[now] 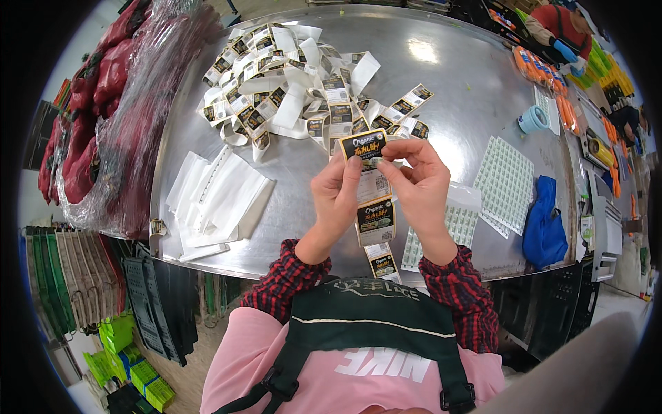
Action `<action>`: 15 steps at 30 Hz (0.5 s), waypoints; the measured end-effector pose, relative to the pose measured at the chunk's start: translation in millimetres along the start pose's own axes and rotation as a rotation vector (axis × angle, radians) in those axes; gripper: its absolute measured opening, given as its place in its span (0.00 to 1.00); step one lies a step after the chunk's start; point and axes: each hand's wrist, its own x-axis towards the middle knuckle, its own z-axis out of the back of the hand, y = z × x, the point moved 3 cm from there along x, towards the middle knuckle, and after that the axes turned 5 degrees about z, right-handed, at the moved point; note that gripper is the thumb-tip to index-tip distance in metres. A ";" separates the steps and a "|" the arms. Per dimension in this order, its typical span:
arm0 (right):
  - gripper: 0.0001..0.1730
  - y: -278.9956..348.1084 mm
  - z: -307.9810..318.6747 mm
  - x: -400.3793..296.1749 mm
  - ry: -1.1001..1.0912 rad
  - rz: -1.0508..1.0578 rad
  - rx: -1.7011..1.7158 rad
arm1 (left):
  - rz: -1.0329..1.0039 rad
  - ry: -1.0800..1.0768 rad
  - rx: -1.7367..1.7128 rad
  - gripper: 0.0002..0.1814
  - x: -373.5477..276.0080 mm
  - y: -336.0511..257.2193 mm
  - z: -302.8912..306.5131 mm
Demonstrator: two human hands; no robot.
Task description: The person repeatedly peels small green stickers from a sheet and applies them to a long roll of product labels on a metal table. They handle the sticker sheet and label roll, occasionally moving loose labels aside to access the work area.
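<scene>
My left hand (337, 199) pinches the left edge of a strip of black-and-white printed labels (376, 222) between thumb and fingers. At the strip's right side my right hand (416, 178) holds a small round sticker (373, 162) at its fingertips, against the dark part of a label. The strip hangs down towards my apron and also runs back to a large tangled heap of label strips (258, 88). Sheets of small green-white stickers (504, 183) lie right of my hands, some of them under a clear sleeve (463, 194).
White backing sheets (217, 202) lie left on the metal table (289, 171). A blue cloth item (544, 227), a light-blue cup (532, 120) and bagged carrots (538, 67) are at the right. Wrapped red sacks (103, 103) stand left. A blue-gloved person (561, 33) works at upper right.
</scene>
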 end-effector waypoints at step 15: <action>0.06 -45.5 22.2 -39.0 0.482 -0.280 -0.392 | 0.313 -0.033 -0.214 0.16 20.4 2.2 26.2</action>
